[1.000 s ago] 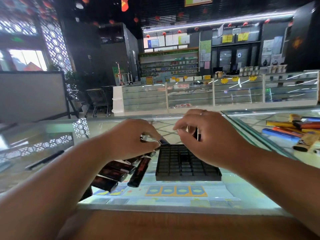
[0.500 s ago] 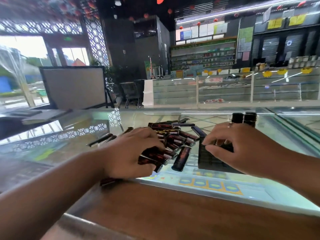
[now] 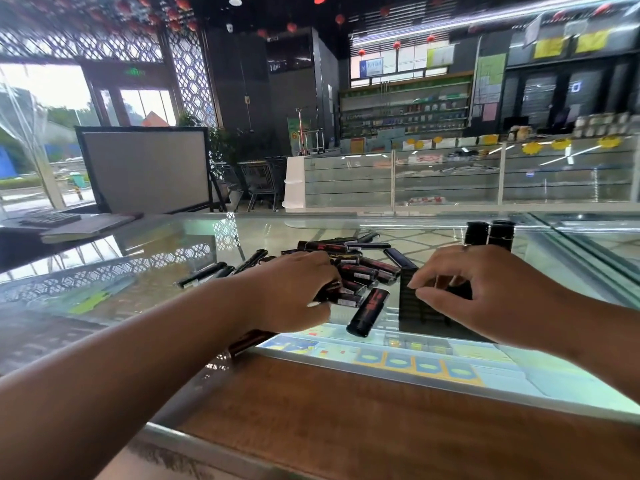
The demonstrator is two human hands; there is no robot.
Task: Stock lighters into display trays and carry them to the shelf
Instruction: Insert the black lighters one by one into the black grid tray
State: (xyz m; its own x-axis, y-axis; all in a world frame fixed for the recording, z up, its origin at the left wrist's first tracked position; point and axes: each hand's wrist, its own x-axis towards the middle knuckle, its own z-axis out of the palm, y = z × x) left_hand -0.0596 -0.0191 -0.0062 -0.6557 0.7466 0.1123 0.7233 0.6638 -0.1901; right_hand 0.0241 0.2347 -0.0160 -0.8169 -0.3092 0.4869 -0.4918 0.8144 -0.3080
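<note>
Lighters lie heaped on the bench at nine o'clock of the tray: light, hard and slick, I'd say, best pinched mid-barrel. Left hand curls round a few in the heap; right hand pinches over the tray, holding what I can't tell.

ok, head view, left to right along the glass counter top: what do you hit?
loose lighters → left hand → lighter pile → display tray → right hand
</note>
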